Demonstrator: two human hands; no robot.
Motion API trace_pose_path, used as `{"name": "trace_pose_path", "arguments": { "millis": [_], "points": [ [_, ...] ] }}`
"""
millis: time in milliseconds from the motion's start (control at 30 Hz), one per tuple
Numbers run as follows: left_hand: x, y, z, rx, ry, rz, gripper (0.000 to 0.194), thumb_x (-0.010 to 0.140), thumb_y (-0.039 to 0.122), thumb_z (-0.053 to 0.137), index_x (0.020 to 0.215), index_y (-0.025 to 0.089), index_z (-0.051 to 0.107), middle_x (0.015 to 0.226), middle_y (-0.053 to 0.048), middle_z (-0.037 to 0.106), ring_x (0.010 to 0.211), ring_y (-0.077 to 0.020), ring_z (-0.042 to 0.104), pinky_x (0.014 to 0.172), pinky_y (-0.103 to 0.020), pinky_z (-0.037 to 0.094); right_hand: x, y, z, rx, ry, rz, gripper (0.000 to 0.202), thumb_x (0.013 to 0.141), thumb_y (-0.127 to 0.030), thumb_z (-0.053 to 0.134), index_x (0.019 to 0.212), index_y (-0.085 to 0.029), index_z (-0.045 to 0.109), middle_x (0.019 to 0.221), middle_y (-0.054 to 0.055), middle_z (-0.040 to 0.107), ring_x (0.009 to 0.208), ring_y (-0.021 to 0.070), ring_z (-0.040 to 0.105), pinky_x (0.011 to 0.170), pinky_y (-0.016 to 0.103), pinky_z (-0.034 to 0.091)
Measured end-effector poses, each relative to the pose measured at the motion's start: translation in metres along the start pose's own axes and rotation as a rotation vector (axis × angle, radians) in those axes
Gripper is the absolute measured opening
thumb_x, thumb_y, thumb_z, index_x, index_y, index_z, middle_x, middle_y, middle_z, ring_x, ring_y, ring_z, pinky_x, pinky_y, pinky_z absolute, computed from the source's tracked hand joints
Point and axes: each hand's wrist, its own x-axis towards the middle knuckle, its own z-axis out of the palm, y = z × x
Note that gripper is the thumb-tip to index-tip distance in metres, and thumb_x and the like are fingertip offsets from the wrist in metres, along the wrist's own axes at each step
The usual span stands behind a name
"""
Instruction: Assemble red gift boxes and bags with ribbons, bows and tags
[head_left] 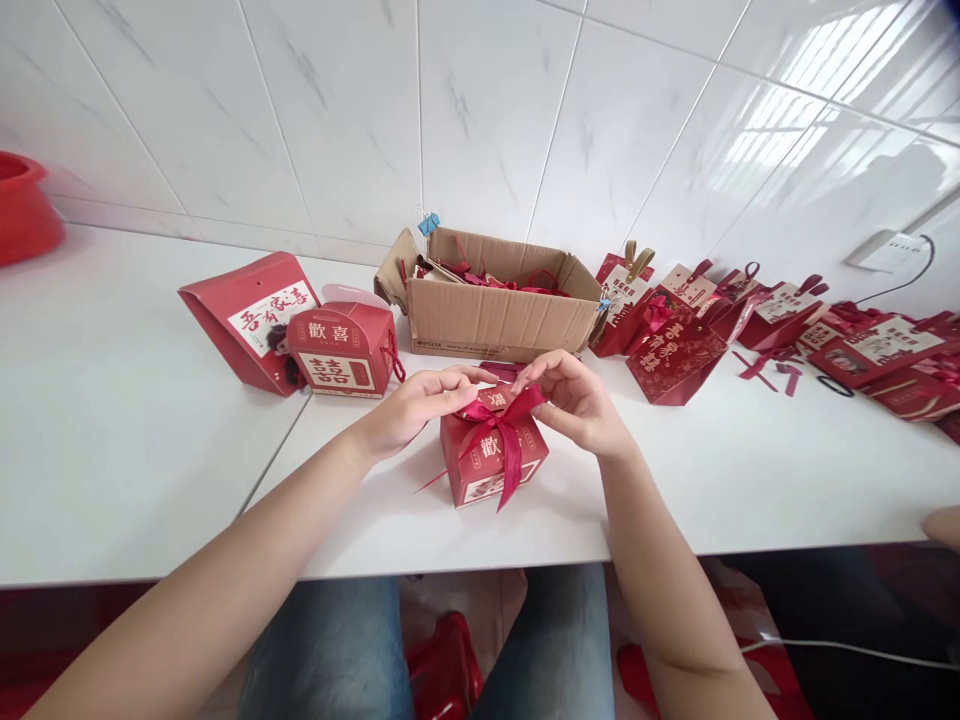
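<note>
A small red gift box (489,455) with pale Chinese characters sits in front of me on the white table. A dark red satin ribbon (511,462) is tied in a bow on its top, with tails hanging over the front. My left hand (420,402) is at the left side of the bow, fingers closed on the left loop. On the other side, my right hand (576,408) has its thumb and curled fingers closed on the right loop. Part of the box's back is hidden behind the bow and fingers.
Behind the gift box stands an open cardboard box (510,318) holding red ribbons. Two red boxes, one slanted (255,320) and one rounded (341,345), stand left. Several red gift boxes (675,350) and ribbon scraps (772,372) lie right. A person's arm (943,526) shows at the right edge.
</note>
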Motion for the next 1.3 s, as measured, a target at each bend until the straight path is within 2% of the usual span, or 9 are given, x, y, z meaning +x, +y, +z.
{"name": "trace_pose_path", "arguments": {
  "millis": [100,167,300,367,500,600,900,1300],
  "points": [
    [0.001,-0.002,0.0,-0.071,-0.001,-0.017,0.043,0.086,0.052,0.056,0.068,0.014,0.066,0.124,-0.009,0.062,0.113,-0.0284,0.056,0.096,-0.041,0.043,0.0,-0.001,0.002,0.032,-0.003,-0.018,0.027,0.083,-0.027,0.066,0.106,-0.022,0.053,0.087,0.002,0.059,0.078,0.0129,0.056,0.067,0.026,0.048],
    [0.002,-0.003,0.0,-0.097,0.004,-0.029,0.043,0.087,0.053,0.054,0.069,0.015,0.067,0.122,-0.008,0.063,0.109,-0.0265,0.058,0.094,-0.039,0.044,0.0,-0.003,0.001,-0.001,-0.023,-0.023,0.024,0.084,-0.026,0.065,0.106,-0.022,0.056,0.084,0.001,0.059,0.074,0.0117,0.055,0.064,0.025,0.047],
    [0.001,-0.002,0.001,-0.076,-0.009,-0.021,0.033,0.088,0.048,0.056,0.093,0.019,0.071,0.117,-0.007,0.066,0.106,-0.0236,0.06,0.096,-0.038,0.044,0.001,-0.007,-0.001,-0.191,-0.156,-0.062,0.017,0.084,-0.024,0.064,0.1,-0.02,0.066,0.088,0.004,0.066,0.074,0.0123,0.057,0.064,0.025,0.047],
    [0.001,-0.001,0.002,-0.046,-0.014,-0.007,0.033,0.088,0.047,0.056,0.1,0.02,0.071,0.119,-0.007,0.065,0.108,-0.0236,0.059,0.097,-0.038,0.043,0.002,-0.008,0.002,-0.277,-0.161,-0.119,0.016,0.083,-0.022,0.065,0.097,-0.019,0.071,0.086,0.004,0.068,0.073,0.0118,0.058,0.065,0.025,0.047],
    [0.0,0.0,0.003,0.044,0.012,0.021,0.033,0.086,0.047,0.058,0.08,0.016,0.069,0.124,-0.009,0.059,0.119,-0.0266,0.052,0.102,-0.04,0.039,0.003,-0.007,0.008,-0.376,-0.09,-0.165,0.014,0.084,-0.02,0.062,0.092,-0.018,0.074,0.078,0.004,0.069,0.065,0.0104,0.058,0.058,0.023,0.046],
    [-0.001,0.002,0.006,0.081,0.016,0.006,0.03,0.082,0.042,0.065,0.068,0.015,0.062,0.122,-0.008,0.058,0.118,-0.0269,0.052,0.099,-0.041,0.041,0.003,-0.005,0.01,-0.387,-0.089,-0.179,0.015,0.086,-0.02,0.06,0.09,-0.019,0.075,0.077,0.004,0.072,0.063,0.0109,0.06,0.056,0.023,0.047],
    [0.001,-0.003,0.008,0.208,0.029,0.034,0.031,0.081,0.039,0.063,0.062,0.015,0.056,0.116,-0.009,0.055,0.113,-0.0261,0.052,0.1,-0.042,0.039,0.002,-0.001,0.008,-0.324,-0.118,-0.131,0.018,0.086,-0.025,0.06,0.083,-0.017,0.075,0.07,0.005,0.073,0.057,0.0117,0.061,0.05,0.023,0.045],
    [0.002,-0.004,0.007,0.304,0.058,0.047,0.033,0.079,0.044,0.061,0.063,0.016,0.056,0.107,-0.007,0.05,0.102,-0.0227,0.052,0.098,-0.039,0.04,0.001,-0.002,0.009,-0.312,-0.124,-0.135,0.016,0.085,-0.022,0.06,0.081,-0.016,0.075,0.069,0.004,0.073,0.056,0.0102,0.06,0.049,0.022,0.044]
  ]
}}
